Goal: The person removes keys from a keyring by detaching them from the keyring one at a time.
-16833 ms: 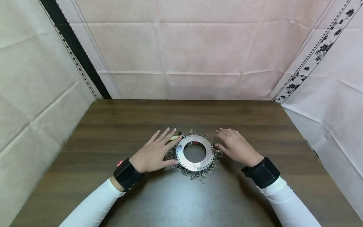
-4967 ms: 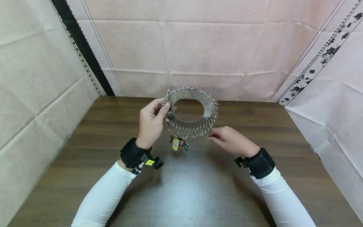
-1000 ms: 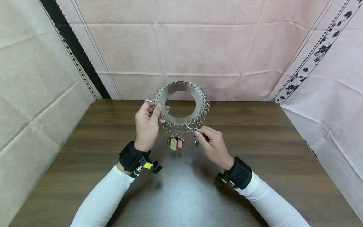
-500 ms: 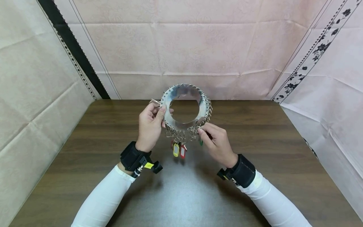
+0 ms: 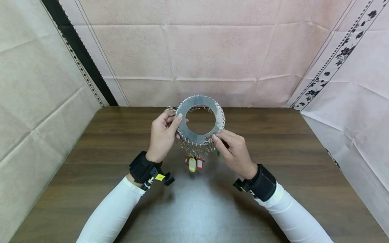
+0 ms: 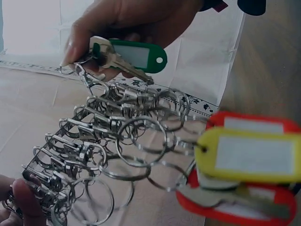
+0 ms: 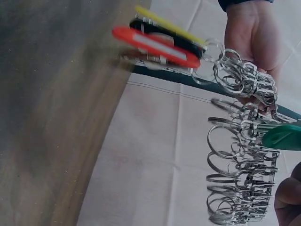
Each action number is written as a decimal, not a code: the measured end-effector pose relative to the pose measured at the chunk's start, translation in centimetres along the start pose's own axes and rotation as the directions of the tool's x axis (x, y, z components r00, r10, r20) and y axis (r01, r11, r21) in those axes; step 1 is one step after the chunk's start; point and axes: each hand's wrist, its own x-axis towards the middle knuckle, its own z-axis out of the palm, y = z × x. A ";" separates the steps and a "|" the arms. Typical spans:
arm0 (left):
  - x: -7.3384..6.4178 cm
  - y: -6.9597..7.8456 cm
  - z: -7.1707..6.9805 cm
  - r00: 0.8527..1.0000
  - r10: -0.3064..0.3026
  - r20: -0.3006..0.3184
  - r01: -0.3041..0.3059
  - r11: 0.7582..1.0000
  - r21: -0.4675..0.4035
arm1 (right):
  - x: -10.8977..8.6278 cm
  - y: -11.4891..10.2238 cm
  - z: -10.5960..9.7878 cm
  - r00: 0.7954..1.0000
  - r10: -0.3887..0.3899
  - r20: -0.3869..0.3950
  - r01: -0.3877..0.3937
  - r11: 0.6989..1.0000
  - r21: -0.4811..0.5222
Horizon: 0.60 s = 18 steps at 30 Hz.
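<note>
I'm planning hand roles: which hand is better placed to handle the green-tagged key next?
Probably the right hand: it pinches metal fittings beside the green tag, while the left hand grips the metal ring at its left edge.

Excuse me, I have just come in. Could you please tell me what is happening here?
A person holds a flat metal disc up above the table with the left hand. Clips and key rings line its edge. By its lower edge, the right hand pinches a small ring with a key and a green tag. A yellow tag and red tags hang below. Whether the pinched ring is fastened to the disc, I cannot tell.
</note>
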 end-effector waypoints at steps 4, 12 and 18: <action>0.0 -0.1 0.0 1.000 -0.002 -0.004 0.002 1.000 -0.008 | 0.3 -0.2 -0.2 1.000 -0.019 -0.003 0.019 1.000 -0.013; 0.1 -0.5 0.0 0.998 -0.054 -0.031 0.054 0.999 -0.001 | 0.8 -0.6 -0.6 0.999 -0.051 0.012 0.052 0.998 -0.046; 0.2 -0.8 0.0 0.995 -0.095 -0.015 0.095 0.995 0.002 | 1.2 -0.8 -0.7 0.995 -0.094 0.029 0.095 0.994 -0.045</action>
